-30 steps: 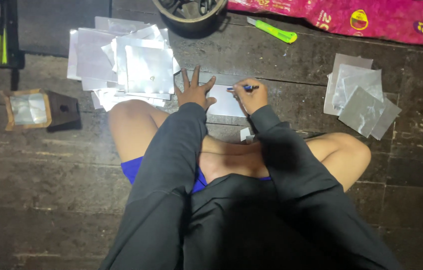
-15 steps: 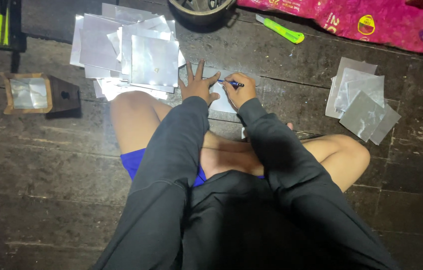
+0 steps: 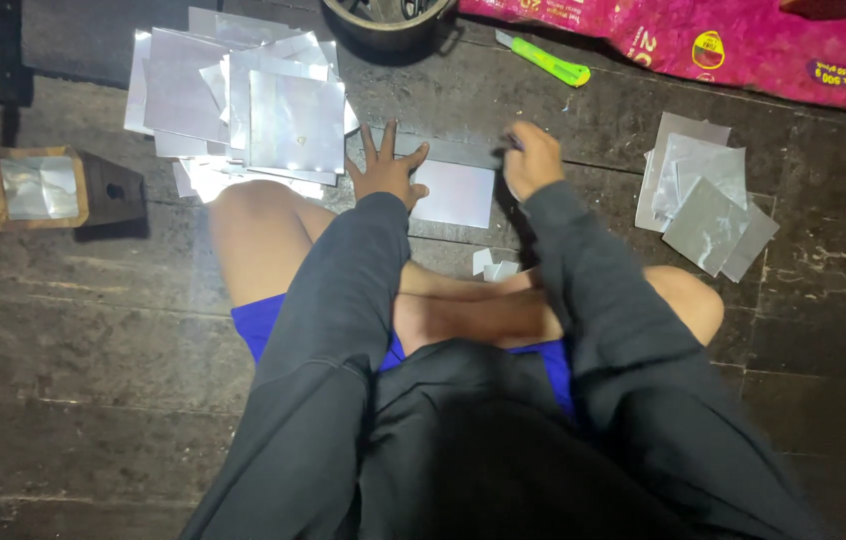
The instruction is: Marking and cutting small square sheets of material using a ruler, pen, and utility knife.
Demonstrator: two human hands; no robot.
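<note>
The floor (image 3: 93,330) is dark brown planks with pale scuffs. Silvery grey sheets (image 3: 243,110) pile at upper left, and more silver sheets (image 3: 703,200) lie at right. A lime-green cutter (image 3: 543,60) sits at the top, beside a magenta bag (image 3: 743,45) with a yellow patch. The sleeves (image 3: 343,330) are charcoal; the shorts (image 3: 263,320) are bright blue.

Dark grey long sleeves, blue shorts, bare knees, bare hands.
</note>
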